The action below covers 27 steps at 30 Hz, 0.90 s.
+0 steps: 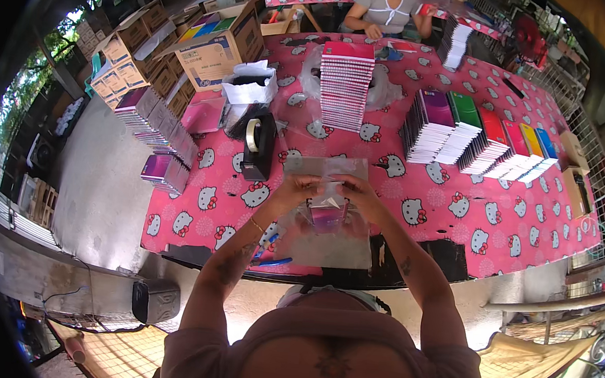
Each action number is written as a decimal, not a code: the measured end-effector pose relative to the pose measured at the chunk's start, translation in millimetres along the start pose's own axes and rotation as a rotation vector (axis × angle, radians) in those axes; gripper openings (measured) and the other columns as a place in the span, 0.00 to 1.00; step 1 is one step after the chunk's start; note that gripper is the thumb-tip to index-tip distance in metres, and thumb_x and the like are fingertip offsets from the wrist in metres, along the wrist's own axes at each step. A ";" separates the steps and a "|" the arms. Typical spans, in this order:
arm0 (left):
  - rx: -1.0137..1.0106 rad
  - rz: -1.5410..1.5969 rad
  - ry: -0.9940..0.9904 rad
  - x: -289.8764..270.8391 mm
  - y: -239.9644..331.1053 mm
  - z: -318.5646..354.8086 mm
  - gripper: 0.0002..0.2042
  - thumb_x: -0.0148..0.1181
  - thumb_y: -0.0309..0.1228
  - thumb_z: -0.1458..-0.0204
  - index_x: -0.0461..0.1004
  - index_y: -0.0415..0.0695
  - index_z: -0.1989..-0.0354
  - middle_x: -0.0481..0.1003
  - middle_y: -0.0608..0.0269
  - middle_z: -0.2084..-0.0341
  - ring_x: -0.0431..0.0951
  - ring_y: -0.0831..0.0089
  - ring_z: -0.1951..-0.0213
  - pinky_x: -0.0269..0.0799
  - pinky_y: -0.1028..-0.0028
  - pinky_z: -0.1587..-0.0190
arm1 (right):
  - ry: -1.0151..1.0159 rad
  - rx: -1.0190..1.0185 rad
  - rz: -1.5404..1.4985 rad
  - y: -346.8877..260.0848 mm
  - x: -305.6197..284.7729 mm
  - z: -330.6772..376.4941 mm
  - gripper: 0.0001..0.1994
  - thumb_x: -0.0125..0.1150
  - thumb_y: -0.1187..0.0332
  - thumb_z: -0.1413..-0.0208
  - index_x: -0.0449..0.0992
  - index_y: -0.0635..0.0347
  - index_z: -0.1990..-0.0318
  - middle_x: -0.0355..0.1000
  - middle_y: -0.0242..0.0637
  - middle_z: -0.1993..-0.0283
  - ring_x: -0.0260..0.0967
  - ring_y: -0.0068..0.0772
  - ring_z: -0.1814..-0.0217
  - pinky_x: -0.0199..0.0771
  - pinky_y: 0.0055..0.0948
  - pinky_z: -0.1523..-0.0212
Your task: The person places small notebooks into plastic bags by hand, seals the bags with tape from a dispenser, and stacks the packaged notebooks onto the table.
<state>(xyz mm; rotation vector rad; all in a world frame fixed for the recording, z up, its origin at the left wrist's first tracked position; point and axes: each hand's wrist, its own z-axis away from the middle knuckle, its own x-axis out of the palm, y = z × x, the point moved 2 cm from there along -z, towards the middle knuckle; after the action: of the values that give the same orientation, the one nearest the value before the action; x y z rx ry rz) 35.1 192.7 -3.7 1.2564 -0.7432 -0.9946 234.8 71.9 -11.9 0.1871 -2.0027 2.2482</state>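
Note:
In front of me, a purple notebook (326,220) lies inside a clear plastic bag (329,200) on a pale board (343,254) at the table's near edge. My left hand (299,190) pinches the bag's upper part from the left. From the other side my right hand (357,194) does likewise, its fingers closed on the plastic close to the left fingertips. Whether more notebooks lie beneath the purple one, I cannot tell. A black tape dispenser (257,152) with a tape roll stands beyond my left hand. Near my left forearm lies a blue-handled tool (272,261).
A tall stack of red-covered notebooks (345,85) rises ahead. Stacks in several colours, including green (461,124), line the right. Purple stacks (166,170) flank the table's left edge. Behind stand a white bin (249,87) and a cardboard box (209,62). Another person (388,13) sits across.

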 end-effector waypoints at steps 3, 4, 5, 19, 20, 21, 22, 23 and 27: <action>0.108 -0.091 0.082 7.7 5.8 19.5 0.33 0.67 0.36 0.44 0.63 0.42 0.31 0.73 0.59 0.41 0.74 0.75 0.42 0.69 0.67 0.40 | -0.059 -0.054 0.232 -14.0 7.7 1.5 0.25 0.64 0.60 0.39 0.71 0.59 0.37 0.68 0.41 0.37 0.64 0.28 0.35 0.66 0.34 0.38; 0.255 -0.366 0.173 12.2 17.0 30.9 0.32 0.67 0.36 0.44 0.65 0.42 0.32 0.73 0.57 0.41 0.74 0.72 0.41 0.69 0.66 0.39 | -0.063 -0.148 0.334 -27.2 13.6 7.4 0.25 0.65 0.60 0.39 0.71 0.59 0.37 0.70 0.40 0.39 0.65 0.29 0.35 0.67 0.34 0.39; 0.404 -0.645 0.256 18.6 32.9 43.0 0.30 0.67 0.35 0.45 0.67 0.42 0.34 0.74 0.55 0.41 0.74 0.69 0.41 0.69 0.65 0.39 | -0.069 -0.341 0.466 -44.9 19.6 17.0 0.24 0.65 0.61 0.40 0.72 0.59 0.39 0.71 0.40 0.40 0.66 0.30 0.36 0.68 0.35 0.40; 0.381 -0.731 0.384 37.0 60.9 42.8 0.11 0.64 0.22 0.54 0.80 0.43 0.60 0.81 0.58 0.70 0.81 0.61 0.62 0.76 0.65 0.55 | 0.025 -0.519 0.912 -55.1 33.3 43.3 0.22 0.70 0.69 0.53 0.74 0.55 0.48 0.76 0.37 0.49 0.71 0.41 0.43 0.70 0.40 0.45; 0.325 -0.602 0.415 35.8 59.1 38.7 0.10 0.65 0.22 0.54 0.80 0.42 0.61 0.80 0.59 0.73 0.81 0.60 0.65 0.76 0.66 0.57 | 0.044 -0.487 0.791 -57.2 35.0 41.7 0.24 0.70 0.70 0.53 0.71 0.55 0.46 0.76 0.38 0.50 0.72 0.43 0.45 0.71 0.41 0.47; 0.273 -0.473 0.439 35.8 55.9 33.3 0.10 0.65 0.23 0.55 0.80 0.42 0.62 0.79 0.60 0.76 0.81 0.59 0.68 0.77 0.67 0.60 | 0.068 -0.454 0.671 -58.0 34.3 39.6 0.27 0.70 0.70 0.53 0.69 0.56 0.44 0.77 0.39 0.52 0.73 0.45 0.46 0.73 0.42 0.49; 0.266 -0.635 0.486 37.4 53.1 29.6 0.11 0.67 0.25 0.55 0.79 0.42 0.61 0.79 0.59 0.76 0.81 0.59 0.69 0.77 0.66 0.62 | 0.077 -0.423 0.709 -56.5 34.7 36.0 0.28 0.70 0.70 0.53 0.67 0.56 0.43 0.76 0.41 0.51 0.73 0.46 0.46 0.73 0.43 0.50; 0.257 -0.797 0.533 39.4 50.6 26.4 0.13 0.68 0.27 0.56 0.79 0.42 0.59 0.79 0.59 0.76 0.82 0.59 0.69 0.77 0.66 0.64 | 0.084 -0.392 0.746 -54.1 35.8 31.5 0.29 0.70 0.70 0.52 0.65 0.55 0.42 0.75 0.42 0.50 0.72 0.48 0.46 0.73 0.44 0.51; 0.314 -1.324 0.595 59.6 65.1 21.2 0.23 0.74 0.37 0.55 0.75 0.43 0.52 0.79 0.57 0.72 0.83 0.66 0.68 0.76 0.68 0.67 | 0.324 -0.622 1.044 -47.9 33.4 27.1 0.29 0.70 0.70 0.50 0.65 0.53 0.40 0.70 0.44 0.48 0.71 0.43 0.45 0.76 0.40 0.54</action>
<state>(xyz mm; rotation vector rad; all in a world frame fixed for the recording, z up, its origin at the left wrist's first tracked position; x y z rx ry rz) 53.3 130.8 60.1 2.2457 0.5586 -1.4077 210.5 50.7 44.0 -1.4556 -2.7838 1.6160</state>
